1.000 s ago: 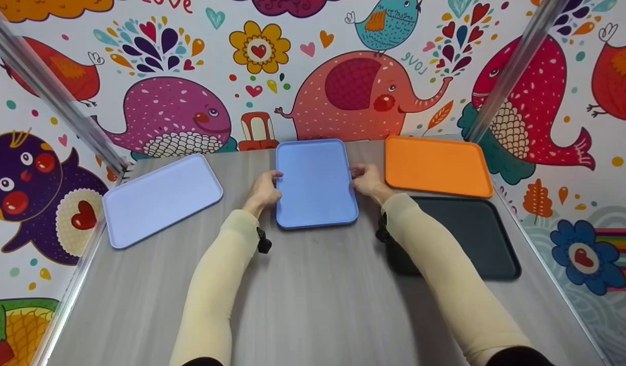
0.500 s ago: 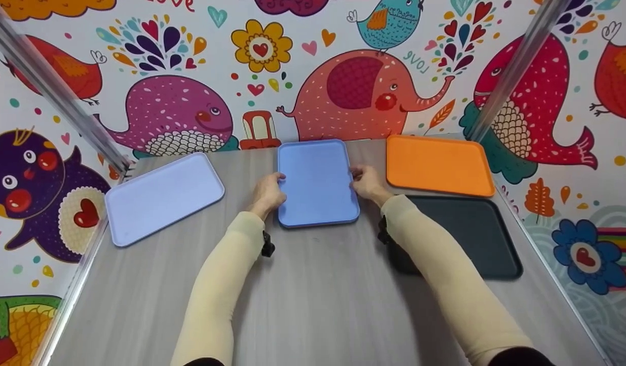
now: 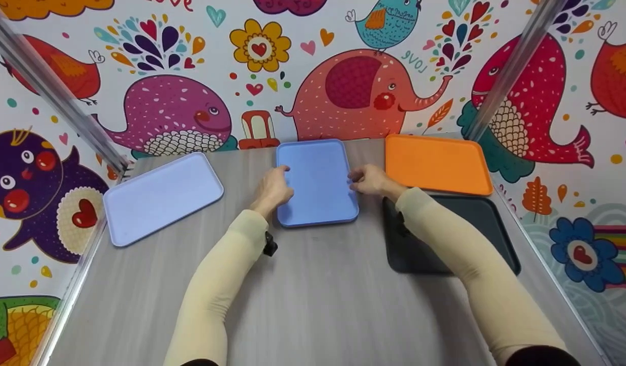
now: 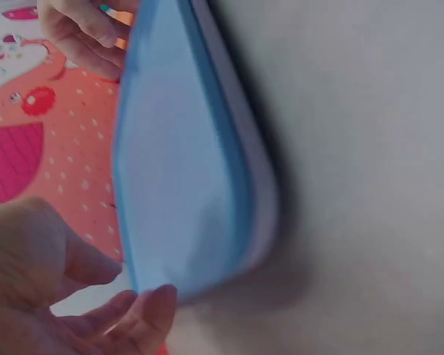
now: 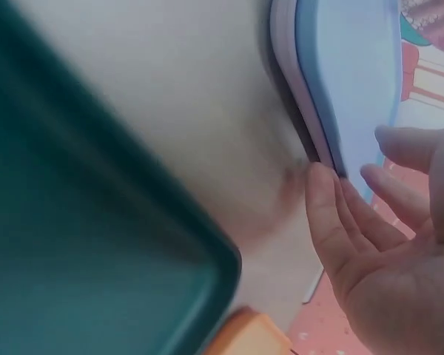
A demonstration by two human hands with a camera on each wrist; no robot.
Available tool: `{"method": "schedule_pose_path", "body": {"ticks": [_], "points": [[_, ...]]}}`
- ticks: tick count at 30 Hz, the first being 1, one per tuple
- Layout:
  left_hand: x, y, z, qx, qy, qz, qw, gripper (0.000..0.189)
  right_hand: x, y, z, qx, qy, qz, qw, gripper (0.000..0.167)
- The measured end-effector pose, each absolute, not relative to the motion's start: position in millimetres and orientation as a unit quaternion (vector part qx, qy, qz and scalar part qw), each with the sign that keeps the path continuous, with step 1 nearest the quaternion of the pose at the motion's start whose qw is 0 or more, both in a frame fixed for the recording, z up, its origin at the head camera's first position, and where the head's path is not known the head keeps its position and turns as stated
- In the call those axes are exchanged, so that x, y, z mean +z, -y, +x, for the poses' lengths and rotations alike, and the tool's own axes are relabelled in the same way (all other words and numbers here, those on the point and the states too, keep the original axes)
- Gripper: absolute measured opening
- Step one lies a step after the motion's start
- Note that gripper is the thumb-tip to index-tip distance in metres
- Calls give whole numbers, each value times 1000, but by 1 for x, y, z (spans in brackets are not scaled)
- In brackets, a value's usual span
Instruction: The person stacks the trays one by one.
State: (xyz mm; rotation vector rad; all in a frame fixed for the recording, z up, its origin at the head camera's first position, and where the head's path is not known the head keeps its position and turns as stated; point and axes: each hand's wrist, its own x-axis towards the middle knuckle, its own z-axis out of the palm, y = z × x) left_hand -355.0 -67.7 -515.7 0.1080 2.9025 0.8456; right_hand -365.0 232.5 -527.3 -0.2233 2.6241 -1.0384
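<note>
A blue rectangular tray (image 3: 318,185) lies at the back middle of the table, on top of a stack. Under its rim, a pale lavender tray edge (image 5: 287,44) shows in the right wrist view. My left hand (image 3: 275,189) is at the blue tray's left side, overlapping the rim, with fingers and thumb spread loosely around the near edge in the left wrist view. On the opposite side, my right hand (image 3: 372,180) has its fingertips (image 5: 322,177) against the stack's side; the thumb stands off the rim.
A pale lavender tray (image 3: 162,201) lies slanted at the left. To the right are an orange tray (image 3: 437,165) and, nearer, a dark green-black tray (image 3: 475,229), partly covered by the right sleeve (image 3: 465,254). A patterned wall (image 3: 262,101) stands right behind the table.
My left hand has slid right, farther over the blue tray's edge. The right wrist and forearm have swung outward, with fingertips still at the tray's side. The trays stay in place.
</note>
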Motion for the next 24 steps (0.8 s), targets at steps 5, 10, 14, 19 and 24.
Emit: {"method": "schedule_pose_path", "body": {"ticks": [5,10,14,19,24], "points": [[-505,47,-352,281,-955,77,52,64,-517,-251,-358,-323,-928,-106,149,44],[-503,32,-347,288,-950,105,53,57,-513,-267,-348,-295,-936,-116,152,46],[-499,22,-342,287,-949,118,61,52,-512,-278,-337,-275,-942,-117,153,47],[-495,9,-337,278,-947,143,75,42,-514,-296,-320,-268,-945,-125,137,44],[-495,-5,-329,284,-942,158,86,42,-511,-315,-306,-286,-942,-119,125,40]]}}
